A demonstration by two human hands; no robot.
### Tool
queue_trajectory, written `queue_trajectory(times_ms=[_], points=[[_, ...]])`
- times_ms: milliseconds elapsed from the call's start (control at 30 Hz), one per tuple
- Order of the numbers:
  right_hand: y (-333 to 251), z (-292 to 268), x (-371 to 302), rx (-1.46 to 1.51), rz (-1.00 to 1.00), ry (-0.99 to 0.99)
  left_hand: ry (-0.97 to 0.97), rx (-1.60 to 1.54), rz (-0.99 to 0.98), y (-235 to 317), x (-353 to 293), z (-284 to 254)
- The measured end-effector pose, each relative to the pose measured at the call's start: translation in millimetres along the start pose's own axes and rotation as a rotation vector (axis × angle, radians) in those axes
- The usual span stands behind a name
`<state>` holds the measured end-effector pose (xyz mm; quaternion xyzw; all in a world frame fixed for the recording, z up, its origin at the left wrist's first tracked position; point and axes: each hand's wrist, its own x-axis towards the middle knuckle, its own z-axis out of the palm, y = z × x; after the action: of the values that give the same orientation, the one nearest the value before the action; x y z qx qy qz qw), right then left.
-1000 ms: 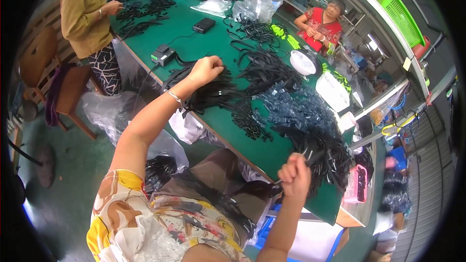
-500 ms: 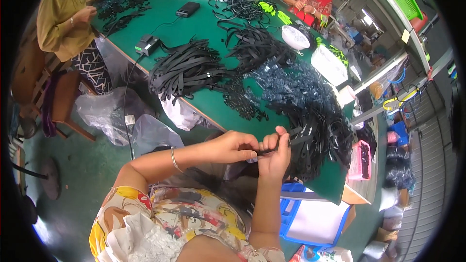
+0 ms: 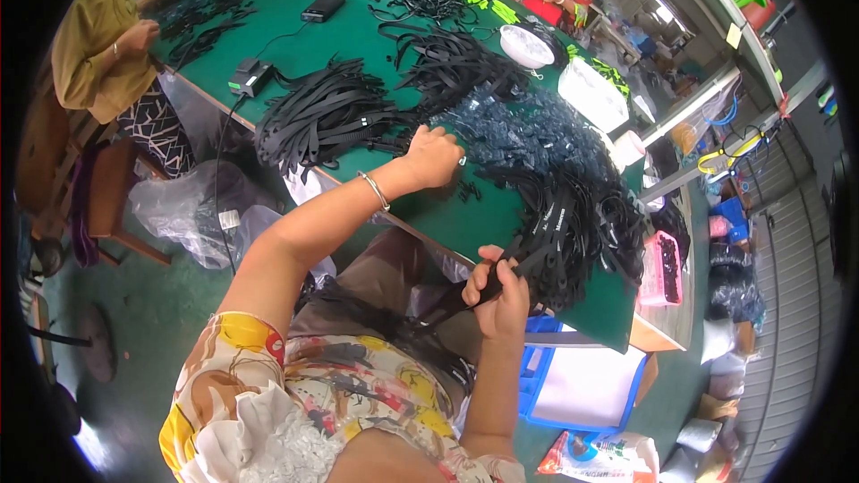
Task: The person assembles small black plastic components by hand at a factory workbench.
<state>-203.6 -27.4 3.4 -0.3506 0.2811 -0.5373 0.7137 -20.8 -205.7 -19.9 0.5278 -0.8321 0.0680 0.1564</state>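
My right hand (image 3: 499, 297) is closed around a black strap (image 3: 479, 291), close to the table's near edge. One part of the strap hangs toward my lap, and another lies by the fingers near the strap pile. My left hand (image 3: 436, 158) has its fingers curled down over the small black plastic parts (image 3: 468, 190) on the green table (image 3: 420, 215). Its fingertips are hidden, so what they pinch does not show. Just beyond it lie a bundle of black straps (image 3: 327, 116) and a heap of dark translucent pieces (image 3: 537, 139).
Printed black straps (image 3: 568, 233) cover the table's right side. A pink basket (image 3: 662, 268) and a blue-rimmed tray (image 3: 586, 389) stand beyond its edge. White bowls (image 3: 526, 46), a black device (image 3: 249, 77) and its cable are farther off. Two people work across the table and at far left.
My left hand has left the right hand and moved forward to the small black parts. The right hand has dropped slightly nearer, still gripping the strap. The view has shifted a little.
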Motion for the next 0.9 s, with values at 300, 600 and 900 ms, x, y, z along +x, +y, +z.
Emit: queue_trajectory(times_ms=[300, 600, 900], points=[[2.7, 7.3, 5.8, -0.204, -0.131, 0.110, -0.189, -1.804, -0.312, 28.1, -45.8, -41.4], [17.9, 25.9, 1.6, -0.687, -0.459, 0.162, -0.206, -2.326, -0.347, 80.9, -124.5, -66.1], [16.2, 36.9, -12.0, -0.850, -0.497, 0.124, -0.196, -2.491, -0.337, 84.4, -140.6, -76.2]])
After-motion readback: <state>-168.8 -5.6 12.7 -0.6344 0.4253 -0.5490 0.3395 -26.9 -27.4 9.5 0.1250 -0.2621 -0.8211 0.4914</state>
